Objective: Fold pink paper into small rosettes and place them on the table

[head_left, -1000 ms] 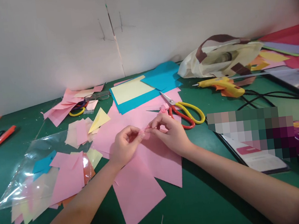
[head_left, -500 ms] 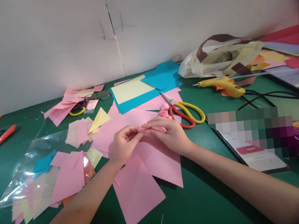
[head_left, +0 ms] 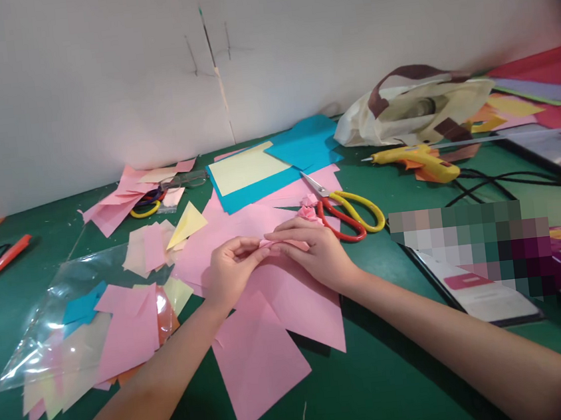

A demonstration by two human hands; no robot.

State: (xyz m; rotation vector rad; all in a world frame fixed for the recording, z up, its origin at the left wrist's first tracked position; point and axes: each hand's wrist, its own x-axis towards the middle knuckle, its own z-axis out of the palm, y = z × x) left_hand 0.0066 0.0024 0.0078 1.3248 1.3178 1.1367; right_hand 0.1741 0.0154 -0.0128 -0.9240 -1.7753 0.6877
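Pink paper in a small folded strip (head_left: 268, 244) sits between the two hands, above larger pink sheets (head_left: 261, 365) on the green worktop (head_left: 388, 372). The left hand (head_left: 234, 268) pinches the strip's near end between thumb and forefinger, its other fingers curled. The right hand (head_left: 317, 249) grips it as well, thumb beneath and fingers laid flat over the top, hiding part of it. Just beyond the right hand lie small crumpled pink pieces (head_left: 308, 212), next to scissors (head_left: 326, 195) with one red and one yellow handle. Farther back, a pale yellow sheet (head_left: 246, 170) rests on blue paper (head_left: 307, 147). Left of the left hand, a clear bag (head_left: 89, 267) lies among paper scraps; a yellow glue gun (head_left: 415, 158) lies to the right.
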